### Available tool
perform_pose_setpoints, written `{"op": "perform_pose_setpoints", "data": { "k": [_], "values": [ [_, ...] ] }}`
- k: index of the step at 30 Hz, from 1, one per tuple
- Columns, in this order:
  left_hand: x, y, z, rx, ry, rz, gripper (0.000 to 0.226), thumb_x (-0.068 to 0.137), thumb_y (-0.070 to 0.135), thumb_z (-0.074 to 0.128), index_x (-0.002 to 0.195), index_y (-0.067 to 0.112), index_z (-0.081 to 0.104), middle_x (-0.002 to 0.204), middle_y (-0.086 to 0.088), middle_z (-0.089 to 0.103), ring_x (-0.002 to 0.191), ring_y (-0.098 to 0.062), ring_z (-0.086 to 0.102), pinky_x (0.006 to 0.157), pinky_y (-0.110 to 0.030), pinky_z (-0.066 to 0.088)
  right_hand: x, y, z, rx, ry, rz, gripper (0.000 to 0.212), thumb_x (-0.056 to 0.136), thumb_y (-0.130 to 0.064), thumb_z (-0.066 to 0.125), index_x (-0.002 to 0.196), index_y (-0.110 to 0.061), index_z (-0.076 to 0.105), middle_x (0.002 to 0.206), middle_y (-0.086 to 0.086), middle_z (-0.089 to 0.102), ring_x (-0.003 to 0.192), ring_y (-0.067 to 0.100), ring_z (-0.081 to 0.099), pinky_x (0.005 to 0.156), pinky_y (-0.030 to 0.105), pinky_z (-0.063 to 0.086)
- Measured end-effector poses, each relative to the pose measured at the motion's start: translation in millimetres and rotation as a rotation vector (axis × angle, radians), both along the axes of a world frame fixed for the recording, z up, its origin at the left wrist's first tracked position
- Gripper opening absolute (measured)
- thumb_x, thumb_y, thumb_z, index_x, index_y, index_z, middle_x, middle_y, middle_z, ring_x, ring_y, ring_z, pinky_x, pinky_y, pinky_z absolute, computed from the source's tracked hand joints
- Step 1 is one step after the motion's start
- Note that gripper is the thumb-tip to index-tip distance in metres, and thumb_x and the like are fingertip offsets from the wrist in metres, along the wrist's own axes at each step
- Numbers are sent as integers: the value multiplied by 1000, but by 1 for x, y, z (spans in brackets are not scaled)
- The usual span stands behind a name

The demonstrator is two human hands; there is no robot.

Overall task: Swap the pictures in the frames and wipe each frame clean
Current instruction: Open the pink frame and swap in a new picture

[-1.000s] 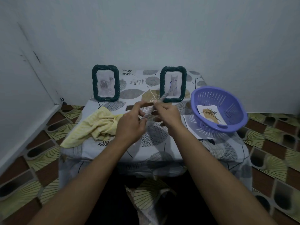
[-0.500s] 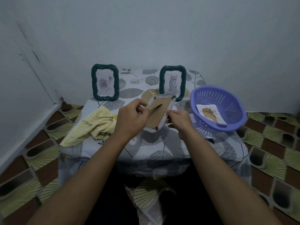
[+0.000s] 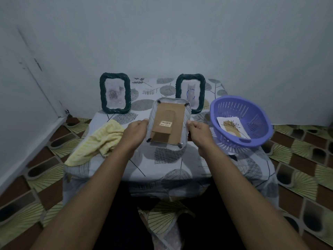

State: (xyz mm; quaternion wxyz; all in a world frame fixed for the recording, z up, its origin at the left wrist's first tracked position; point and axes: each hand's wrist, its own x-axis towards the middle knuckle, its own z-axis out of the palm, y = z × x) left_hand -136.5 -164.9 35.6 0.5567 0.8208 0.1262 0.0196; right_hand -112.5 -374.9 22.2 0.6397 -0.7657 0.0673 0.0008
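A white-rimmed picture frame [image 3: 168, 123] faces away from me, showing its brown cardboard back with a folded stand and a barcode sticker. My left hand [image 3: 134, 133] grips its left edge and my right hand [image 3: 199, 131] grips its right edge, above the middle of the small table [image 3: 171, 159]. Two dark green rope-edged frames stand upright at the back: the left green frame [image 3: 115, 92] holds a pale flower picture, the right green frame [image 3: 191, 91] a cat picture, its lower part hidden behind the held frame. A yellow cloth [image 3: 97, 141] lies crumpled at the table's left edge.
A purple plastic basket [image 3: 241, 120] stands at the right of the table with a plant picture [image 3: 232, 127] inside, and paper shows under its near side. The table wears a leaf-print cover. Grey walls close in behind and at the left. Patterned floor surrounds the table.
The frame in my hands has turned from edge-on to back-facing me. My hands have moved apart to its left and right edges.
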Motion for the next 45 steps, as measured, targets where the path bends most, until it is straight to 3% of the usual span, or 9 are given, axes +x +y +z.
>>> {"op": "perform_pose_setpoints", "data": {
  "k": [2,5,9,13,16,19,24,30,45],
  "values": [
    [-1,-2,-1,-35,-3,-25,52,99,47,43,105,1,66,94,-9,67,84,-22,58,72,-34,41,0,2,0,-46,-24,-60,26,102,-30,51,89,-17,69,96,13,73,83,29,64,82,50,55],
    [-2,-7,-3,-96,-23,-28,36,98,45,52,94,13,68,92,-7,67,81,-23,57,70,-33,42,-6,6,3,-138,-87,-129,16,102,-32,52,105,-17,59,104,2,64,92,20,56,81,39,48],
    [-4,-18,-7,-103,-73,-17,28,94,45,61,96,17,66,89,6,65,76,-10,58,63,-26,42,-10,14,3,-177,-54,-46,61,95,-63,44,133,-16,48,129,5,56,116,25,55,98,47,49],
    [-6,-22,-12,-76,-102,70,43,85,47,72,109,14,61,100,2,64,83,-6,58,61,-19,41,-5,14,-6,-158,-4,-8,101,64,-98,38,131,-25,57,135,3,54,121,22,54,104,50,46],
    [-4,-21,-19,-70,-110,100,52,77,49,79,110,14,58,105,-1,62,93,-14,61,64,-22,49,-13,11,-3,-164,-20,0,69,68,-70,66,118,-22,66,123,4,61,105,17,62,91,44,56],
    [-4,-22,-27,-55,-98,118,70,58,58,83,107,15,59,106,-1,63,97,-21,65,78,-40,59,-12,10,-12,-191,-23,-15,45,69,-46,73,106,-21,71,105,5,71,90,23,70,75,48,61],
    [-8,-29,-44,112,-81,119,59,64,37,90,105,15,54,108,-1,61,96,-19,60,81,-36,53,8,7,-49,-347,1,-37,70,52,-63,66,110,-22,68,106,6,67,91,27,68,76,48,60],
    [-7,-31,-70,289,-14,116,70,64,45,89,114,6,59,114,-8,62,101,-24,60,79,-32,48,-9,11,-43,-509,62,-19,85,78,-35,78,148,-13,35,132,12,51,120,29,53,95,39,46],
    [-1,-23,-93,519,-36,73,82,65,68,77,119,8,64,114,-9,65,105,-26,61,87,-42,52,4,4,-62,-838,26,58,82,77,-56,65,145,-21,37,141,7,44,132,28,36,106,42,31]
  ]
}}
